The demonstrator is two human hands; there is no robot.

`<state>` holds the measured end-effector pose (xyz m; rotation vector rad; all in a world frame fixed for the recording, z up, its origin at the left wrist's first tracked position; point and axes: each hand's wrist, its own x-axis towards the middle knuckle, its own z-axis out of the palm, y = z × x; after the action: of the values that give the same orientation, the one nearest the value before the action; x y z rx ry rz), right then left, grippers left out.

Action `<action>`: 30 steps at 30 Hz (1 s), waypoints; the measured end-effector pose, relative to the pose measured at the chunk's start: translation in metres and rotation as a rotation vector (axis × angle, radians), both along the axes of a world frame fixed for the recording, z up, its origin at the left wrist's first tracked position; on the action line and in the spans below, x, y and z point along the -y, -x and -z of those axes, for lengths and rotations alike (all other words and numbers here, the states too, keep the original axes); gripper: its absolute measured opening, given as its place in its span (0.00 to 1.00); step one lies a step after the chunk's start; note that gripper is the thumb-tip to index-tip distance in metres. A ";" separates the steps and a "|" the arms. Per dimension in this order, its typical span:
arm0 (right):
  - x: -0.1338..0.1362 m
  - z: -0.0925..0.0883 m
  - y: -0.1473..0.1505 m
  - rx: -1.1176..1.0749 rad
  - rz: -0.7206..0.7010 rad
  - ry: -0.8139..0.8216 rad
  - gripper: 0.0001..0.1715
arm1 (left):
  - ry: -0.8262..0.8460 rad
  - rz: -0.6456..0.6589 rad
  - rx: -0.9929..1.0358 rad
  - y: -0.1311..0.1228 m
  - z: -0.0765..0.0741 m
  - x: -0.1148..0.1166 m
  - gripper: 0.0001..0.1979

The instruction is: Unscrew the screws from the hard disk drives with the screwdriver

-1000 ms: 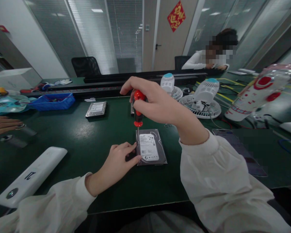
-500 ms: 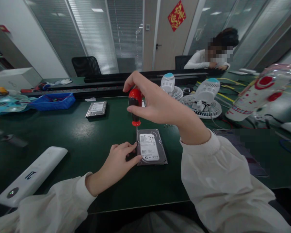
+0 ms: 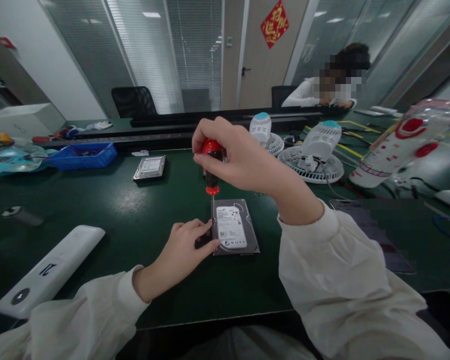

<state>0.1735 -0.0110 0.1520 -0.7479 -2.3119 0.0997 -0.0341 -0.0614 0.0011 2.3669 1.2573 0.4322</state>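
Observation:
A hard drive [image 3: 233, 229] with a white label lies flat on the dark green table [image 3: 135, 210] in front of me. My right hand [image 3: 235, 156] is closed round the red and black handle of a screwdriver [image 3: 211, 170], held upright with its tip at the drive's far left corner. My left hand [image 3: 185, 247] rests on the table, thumb and fingers pressed against the drive's left edge.
A second hard drive [image 3: 149, 167] lies further back, near a blue tray [image 3: 83, 156]. Two small white fans [image 3: 312, 152] stand at the right. A long white device [image 3: 48, 270] lies at the front left. A person sits across the room [image 3: 324, 87]. Small screws [image 3: 260, 193] lie by the drive.
Another person's hand at the far left edge has withdrawn from view. My right hand's fingers have shifted on the screwdriver handle. The drive and my left hand stay put.

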 end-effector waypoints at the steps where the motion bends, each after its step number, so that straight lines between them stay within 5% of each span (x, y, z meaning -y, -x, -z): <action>1: 0.000 0.000 0.000 0.001 -0.008 0.002 0.06 | -0.002 0.001 0.001 0.000 0.000 0.000 0.21; 4: 0.001 0.000 -0.001 0.009 -0.048 0.028 0.18 | -0.005 0.001 -0.001 0.000 0.000 0.000 0.21; 13: -0.004 0.002 0.000 0.048 -0.003 -0.051 0.13 | -0.005 -0.002 0.009 -0.001 -0.001 0.000 0.20; 20: -0.002 0.000 -0.003 0.022 -0.110 0.026 0.21 | -0.016 0.010 0.009 0.001 0.001 -0.001 0.20; 30: -0.005 0.005 -0.005 -0.022 0.008 -0.011 0.21 | -0.007 -0.002 0.008 0.000 0.000 0.000 0.20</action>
<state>0.1780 -0.0061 0.1473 -0.7462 -2.2865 0.0913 -0.0343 -0.0613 0.0009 2.3668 1.2570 0.4473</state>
